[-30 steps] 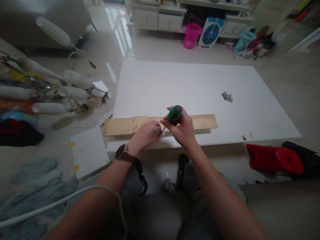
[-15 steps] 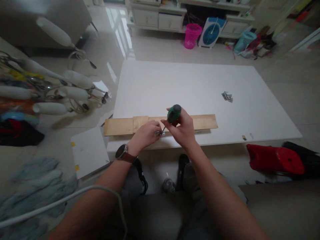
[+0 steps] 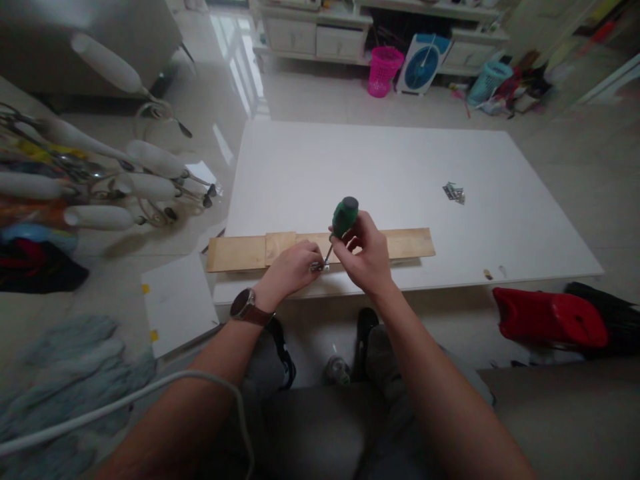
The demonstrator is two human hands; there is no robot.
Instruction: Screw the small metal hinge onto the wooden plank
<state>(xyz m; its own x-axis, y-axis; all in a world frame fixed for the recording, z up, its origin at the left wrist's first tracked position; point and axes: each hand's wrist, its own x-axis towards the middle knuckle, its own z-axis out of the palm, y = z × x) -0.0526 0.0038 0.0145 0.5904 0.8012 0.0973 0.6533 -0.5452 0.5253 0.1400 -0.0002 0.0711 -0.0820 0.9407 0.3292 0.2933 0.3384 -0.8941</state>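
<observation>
My right hand (image 3: 369, 255) grips a green screwdriver (image 3: 345, 217) with a dark end cap, its handle tilted up and its shaft pointing down to the left. The shaft's tip meets a small metal bracket (image 3: 327, 267) at the near edge of a long wooden board (image 3: 410, 243). My left hand (image 3: 295, 267), with a watch on the wrist, is closed at the same spot and pinches small metal pieces (image 3: 315, 266) whose exact kind I cannot make out. Under the board lies a large white panel (image 3: 380, 167).
Several metal brackets (image 3: 454, 193) lie in a pile on the panel's right side. A smaller white board (image 3: 180, 303) is at the left, near a lamp (image 3: 150, 180) with white shades. A red object (image 3: 550, 319) stands at the right. A white cable (image 3: 150, 390) crosses my left forearm.
My right hand's fingers have loosened and shifted on the screwdriver, and its handle has risen slightly to the left. My left hand stays in place.
</observation>
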